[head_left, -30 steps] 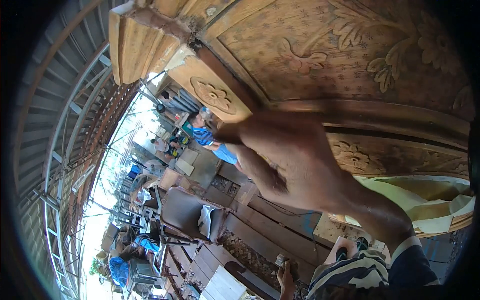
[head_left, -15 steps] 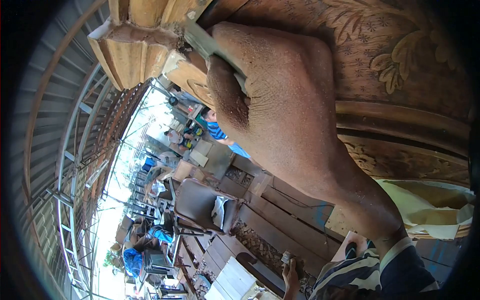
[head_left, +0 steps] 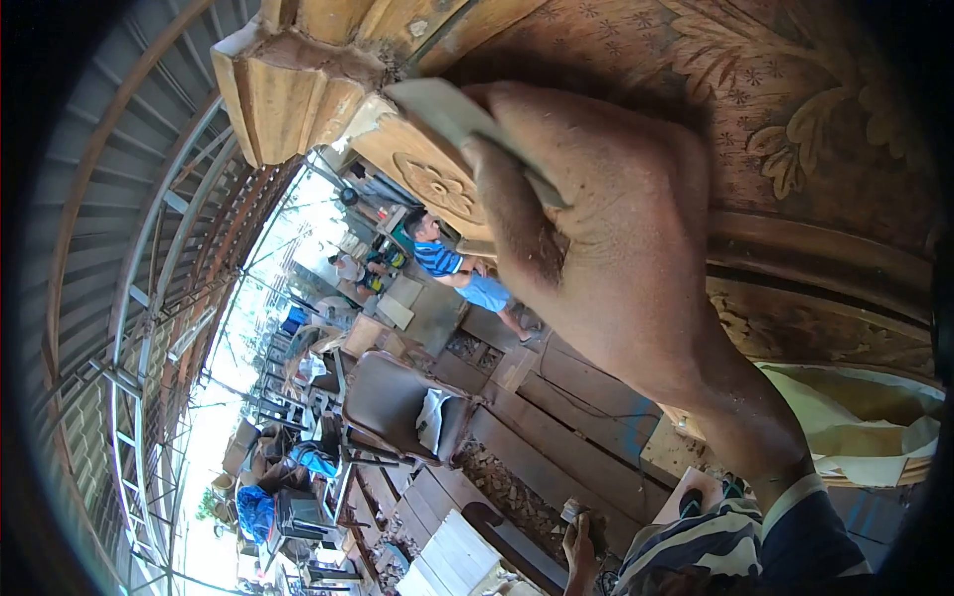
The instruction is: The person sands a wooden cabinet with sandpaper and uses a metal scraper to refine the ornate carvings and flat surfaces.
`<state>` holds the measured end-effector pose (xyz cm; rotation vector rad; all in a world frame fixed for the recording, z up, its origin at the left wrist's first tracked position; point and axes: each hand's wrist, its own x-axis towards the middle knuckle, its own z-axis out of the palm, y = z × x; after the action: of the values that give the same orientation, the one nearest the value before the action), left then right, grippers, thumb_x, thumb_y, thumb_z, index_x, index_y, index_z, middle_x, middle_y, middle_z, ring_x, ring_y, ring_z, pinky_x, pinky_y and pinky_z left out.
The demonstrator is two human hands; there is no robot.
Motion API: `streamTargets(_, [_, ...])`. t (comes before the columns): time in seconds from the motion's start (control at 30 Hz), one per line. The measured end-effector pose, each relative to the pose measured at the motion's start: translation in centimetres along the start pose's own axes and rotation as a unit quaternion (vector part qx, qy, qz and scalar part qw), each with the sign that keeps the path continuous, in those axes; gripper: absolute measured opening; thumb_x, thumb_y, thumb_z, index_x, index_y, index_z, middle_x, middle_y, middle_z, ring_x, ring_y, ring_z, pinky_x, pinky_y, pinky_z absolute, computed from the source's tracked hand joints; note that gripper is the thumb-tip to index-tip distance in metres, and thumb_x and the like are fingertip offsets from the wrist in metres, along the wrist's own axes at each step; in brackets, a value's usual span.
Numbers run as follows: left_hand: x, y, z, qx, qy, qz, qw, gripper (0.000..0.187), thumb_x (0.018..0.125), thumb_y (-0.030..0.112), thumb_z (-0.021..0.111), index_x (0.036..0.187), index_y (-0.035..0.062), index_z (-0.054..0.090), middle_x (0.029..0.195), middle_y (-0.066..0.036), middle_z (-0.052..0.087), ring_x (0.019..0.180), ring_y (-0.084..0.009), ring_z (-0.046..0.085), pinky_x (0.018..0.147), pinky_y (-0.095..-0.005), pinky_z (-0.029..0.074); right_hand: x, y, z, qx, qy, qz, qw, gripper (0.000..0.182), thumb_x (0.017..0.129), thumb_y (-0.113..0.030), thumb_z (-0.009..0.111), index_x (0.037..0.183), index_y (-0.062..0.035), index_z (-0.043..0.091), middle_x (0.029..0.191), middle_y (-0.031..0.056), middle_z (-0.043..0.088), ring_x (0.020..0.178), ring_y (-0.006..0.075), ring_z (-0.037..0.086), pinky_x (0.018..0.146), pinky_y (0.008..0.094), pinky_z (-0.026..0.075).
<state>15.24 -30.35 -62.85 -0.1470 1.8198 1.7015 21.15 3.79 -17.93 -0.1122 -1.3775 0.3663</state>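
Fingers of the right hand pinch a folded sandpaper sheet against the carved wooden panel (upper centre); left hand grips something small, lower centre.

An open-sided woodworking workshop: carved wooden panel, stacked timber boards, metal roof.

One tilted head view looks close at the carved wood panel, workshop beyond.

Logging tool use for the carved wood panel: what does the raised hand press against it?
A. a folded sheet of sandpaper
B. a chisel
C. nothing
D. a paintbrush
A: the right hand grips a flat, folded grey sheet of sandpaper against the carved wood panel.
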Motion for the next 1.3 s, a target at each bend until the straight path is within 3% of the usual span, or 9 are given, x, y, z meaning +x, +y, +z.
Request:
streamTargets(0.43, [0.3,-0.1,0.1,0.005,0.016,-0.007,1.000,0.035,0.105,0.036,0.063,0.116,0.0038,0.067,0.103,-0.009,0.074,0.084,-0.0166,0.071,0.063,-0.0293,0.055,0.9,-0.1,0.4,-0.074,-0.021,-0.017,0.997,0.009,0.088,0.005,0.066,0.095,0.0029,0.070,0.075,0.0190,0.063,0.060,0.0298,0.065,0.057,0.0360,0.050])
streamTargets(0.73, [1.1,-0.6,-0.5,0.014,-0.021,0.001,1.000,0.033,0.104,0.034,0.064,0.122,0.0054,0.068,0.104,-0.006,0.074,0.087,-0.0146,0.071,0.071,-0.0288,0.056,0.4,0.0,1.1,-0.038,0.005,-0.029,0.999,0.010,0.088,0.009,0.064,0.093,0.0034,0.071,0.070,0.0140,0.063,0.055,0.0197,0.061,0.053,0.0355,0.046])
streamTargets(0.8, [1.0,-0.4,-0.1,0.026,-0.017,0.001,1.000,0.034,0.104,0.034,0.064,0.121,0.0051,0.068,0.105,-0.006,0.075,0.089,-0.0152,0.071,0.072,-0.0293,0.056,-0.7,-0.3,-0.2,0.004,-0.106,-0.019,0.994,0.018,0.087,0.011,0.061,0.096,0.0025,0.074,0.070,0.0130,0.063,0.059,0.0173,0.064,0.052,0.0335,0.046])
streamTargets(0.87, [1.0,-0.8,-0.2,0.022,-0.016,0.007,1.000,0.035,0.105,0.036,0.063,0.121,0.0046,0.068,0.104,-0.007,0.075,0.087,-0.0154,0.071,0.069,-0.0296,0.056,-1.6,-0.3,0.0,0.121,-0.178,0.059,0.975,0.025,0.084,0.008,0.061,0.106,0.0030,0.072,0.074,0.0140,0.067,0.066,0.0161,0.068,0.052,0.0319,0.049])
streamTargets(0.93, [0.9,-0.8,-0.4,0.023,-0.016,0.015,1.000,0.037,0.105,0.037,0.063,0.121,0.0042,0.068,0.103,-0.008,0.074,0.086,-0.0157,0.071,0.067,-0.0299,0.055,-1.9,-0.1,1.0,0.128,-0.116,0.087,0.981,0.046,0.081,0.004,0.063,0.127,0.0010,0.066,0.088,0.0155,0.072,0.067,0.0163,0.070,0.054,0.0313,0.054])
streamTargets(0.97, [0.9,-0.9,-0.4,0.013,-0.013,0.008,1.000,0.036,0.105,0.037,0.063,0.120,0.0042,0.068,0.103,-0.008,0.075,0.085,-0.0158,0.071,0.067,-0.0297,0.055,-1.6,0.3,1.7,0.160,-0.119,0.116,0.973,0.067,0.078,0.001,0.063,0.145,0.0018,0.052,0.101,0.0195,0.073,0.059,0.0172,0.069,0.051,0.0315,0.056])
streamTargets(1.13, [0.2,-0.5,-0.1,-0.018,0.019,0.011,1.000,0.034,0.104,0.035,0.064,0.118,0.0043,0.068,0.103,-0.009,0.075,0.082,-0.0158,0.071,0.066,-0.0289,0.055,0.4,0.0,3.7,0.170,-0.091,0.127,0.973,0.067,0.069,0.008,0.058,0.135,0.0169,0.049,0.082,0.0268,0.069,0.059,0.0258,0.069,0.066,0.0413,0.062])
streamTargets(1.23, [-0.3,-0.3,-0.6,-0.021,0.022,0.015,0.999,0.033,0.104,0.034,0.065,0.117,0.0040,0.068,0.103,-0.009,0.075,0.081,-0.0156,0.071,0.065,-0.0292,0.055,-0.5,0.5,3.4,0.187,-0.160,0.189,0.951,0.061,0.081,0.000,0.059,0.142,0.0074,0.055,0.090,0.0229,0.074,0.054,0.0169,0.068,0.045,0.0294,0.054])
streamTargets(1.3, [-0.6,-0.1,-0.2,-0.014,0.031,-0.011,0.999,0.034,0.103,0.035,0.065,0.117,0.0046,0.069,0.102,-0.008,0.075,0.079,-0.0149,0.070,0.064,-0.0290,0.055,-1.9,1.5,4.3,0.219,-0.088,0.062,0.970,0.031,0.080,-0.002,0.059,0.108,0.0061,0.069,0.075,0.0191,0.070,0.053,0.0196,0.067,0.056,0.0374,0.057])
